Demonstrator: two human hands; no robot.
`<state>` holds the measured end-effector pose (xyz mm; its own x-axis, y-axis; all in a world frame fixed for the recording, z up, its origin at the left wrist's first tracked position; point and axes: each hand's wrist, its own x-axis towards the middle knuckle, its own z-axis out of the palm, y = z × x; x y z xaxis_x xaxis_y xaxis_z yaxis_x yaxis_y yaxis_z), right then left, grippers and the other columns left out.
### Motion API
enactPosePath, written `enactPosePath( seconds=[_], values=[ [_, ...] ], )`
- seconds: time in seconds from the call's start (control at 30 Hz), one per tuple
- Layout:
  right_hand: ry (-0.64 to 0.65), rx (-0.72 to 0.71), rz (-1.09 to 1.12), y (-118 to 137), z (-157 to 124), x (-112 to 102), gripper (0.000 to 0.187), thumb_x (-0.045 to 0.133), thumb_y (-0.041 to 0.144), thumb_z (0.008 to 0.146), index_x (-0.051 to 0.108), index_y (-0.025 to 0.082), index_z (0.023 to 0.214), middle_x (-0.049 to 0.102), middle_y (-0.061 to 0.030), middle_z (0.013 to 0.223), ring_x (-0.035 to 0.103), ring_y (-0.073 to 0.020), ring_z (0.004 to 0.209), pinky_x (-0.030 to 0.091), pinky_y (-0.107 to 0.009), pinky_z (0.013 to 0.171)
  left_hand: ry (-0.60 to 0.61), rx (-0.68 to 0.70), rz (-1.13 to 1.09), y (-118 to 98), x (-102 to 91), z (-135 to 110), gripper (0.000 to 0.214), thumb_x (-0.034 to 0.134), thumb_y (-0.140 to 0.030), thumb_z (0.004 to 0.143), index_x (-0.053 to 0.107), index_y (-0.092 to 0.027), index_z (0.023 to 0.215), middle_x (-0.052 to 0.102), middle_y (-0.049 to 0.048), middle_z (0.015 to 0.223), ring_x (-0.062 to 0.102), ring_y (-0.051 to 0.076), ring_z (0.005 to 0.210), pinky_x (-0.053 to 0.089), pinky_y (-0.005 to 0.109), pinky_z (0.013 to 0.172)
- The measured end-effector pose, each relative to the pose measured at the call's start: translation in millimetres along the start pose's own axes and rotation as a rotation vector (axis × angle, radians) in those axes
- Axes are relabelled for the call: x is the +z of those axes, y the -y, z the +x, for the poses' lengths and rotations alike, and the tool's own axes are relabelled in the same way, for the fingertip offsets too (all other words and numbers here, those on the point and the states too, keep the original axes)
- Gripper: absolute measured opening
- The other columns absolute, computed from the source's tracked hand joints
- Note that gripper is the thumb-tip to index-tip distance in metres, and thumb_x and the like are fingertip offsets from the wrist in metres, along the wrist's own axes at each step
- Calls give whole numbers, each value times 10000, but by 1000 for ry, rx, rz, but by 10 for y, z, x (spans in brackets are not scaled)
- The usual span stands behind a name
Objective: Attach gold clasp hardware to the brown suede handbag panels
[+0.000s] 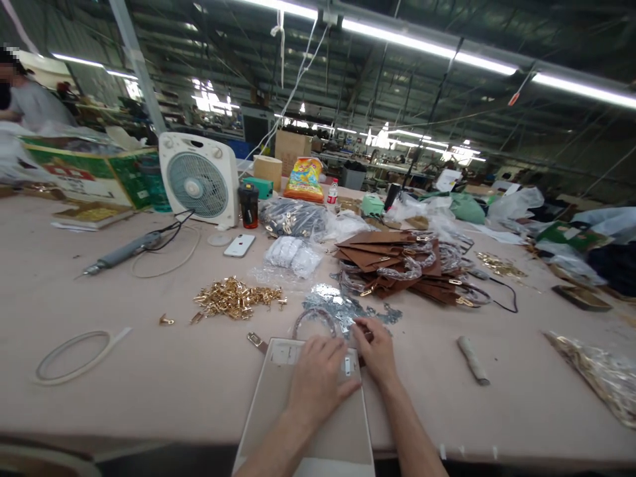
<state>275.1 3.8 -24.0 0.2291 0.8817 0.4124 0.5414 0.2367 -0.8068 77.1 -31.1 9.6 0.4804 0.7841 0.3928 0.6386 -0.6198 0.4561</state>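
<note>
Panel (344, 424) under left hand (318, 372), right hand (377, 354) at its corner

Overhead tube lights (427, 48) glaring; dim roof (497, 30); mild blur on hands (320, 374).

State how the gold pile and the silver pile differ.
The gold pile holds chunky fittings; the silver pile, thin flat plates. The gold pile is heaped up, while the silver pile spreads flatter. The silver pile lies nearer the right hand than the gold pile. Both are loose and shiny.
</note>
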Motion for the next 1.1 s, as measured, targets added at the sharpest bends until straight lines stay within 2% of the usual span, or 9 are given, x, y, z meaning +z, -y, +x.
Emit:
enactPosePath(
  seconds=[0.17,0.23,0.37,0.5,0.6,0.73,0.83,1.0,1.1],
  values=[
    [-180,123,-17,-143,35,-58,320,601,477,954,750,215,1059,722,-80,1037,666,-238,891,539,-372,840,6,-17,-15,-3,2,0,622,889,-497,761,660,-270,1293,695,41,1330,587,306,1209,421,535,1136],
    [-127,137,-38,-168,26,-96,294,622,460,935,753,214,1027,724,-76,1018,668,-238,879,535,-370,839,7,-12,-18,-5,4,-1,636,891,-494,762,653,-264,1305,694,44,1338,585,309,1213,416,541,1139],
    [6,63,-205,-136,18,-106,235,663,434,897,765,224,925,706,-62,923,647,-231,811,513,-365,807,-4,-1,-8,0,16,-6,650,891,-479,766,641,-259,1324,685,59,1360,588,315,1225,411,547,1145],
    [-41,63,-256,-124,38,-71,304,666,477,890,758,219,1022,698,-62,927,618,-216,726,515,-369,778,-6,0,-4,9,28,-11,641,882,-492,773,644,-267,1324,679,59,1373,594,318,1229,412,556,1150],
    [-26,50,-251,-147,63,-47,327,652,475,903,761,227,1086,704,-63,970,614,-205,700,520,-370,785,-2,-6,-6,6,24,-8,644,886,-503,763,651,-266,1314,688,49,1355,596,309,1220,421,545,1147],
    [13,10,-363,-154,93,-7,291,632,444,928,779,282,1121,706,-54,1013,639,-216,785,503,-362,801,4,-17,-8,-7,4,0,640,897,-498,751,661,-257,1295,696,55,1340,597,315,1211,427,544,1144],
    [19,26,-411,-144,105,19,248,613,438,940,790,306,1052,708,-42,1014,658,-232,866,491,-353,794,2,-22,-16,-8,6,-2,650,901,-482,750,655,-258,1308,694,59,1344,598,324,1206,428,551,1145],
    [-5,57,-372,-167,118,30,241,602,455,926,764,277,921,709,-40,981,658,-227,823,490,-357,786,-17,-15,-62,1,53,-13,671,889,-485,765,627,-264,1342,679,69,1364,592,333,1241,413,576,1168],
    [-24,75,-296,-200,108,5,263,598,475,910,725,248,872,714,-50,940,659,-233,813,493,-361,788,-27,-29,-109,-6,30,-30,745,884,-424,778,551,-254,1423,630,86,1433,536,339,1337,414,566,1189]
  ],
)
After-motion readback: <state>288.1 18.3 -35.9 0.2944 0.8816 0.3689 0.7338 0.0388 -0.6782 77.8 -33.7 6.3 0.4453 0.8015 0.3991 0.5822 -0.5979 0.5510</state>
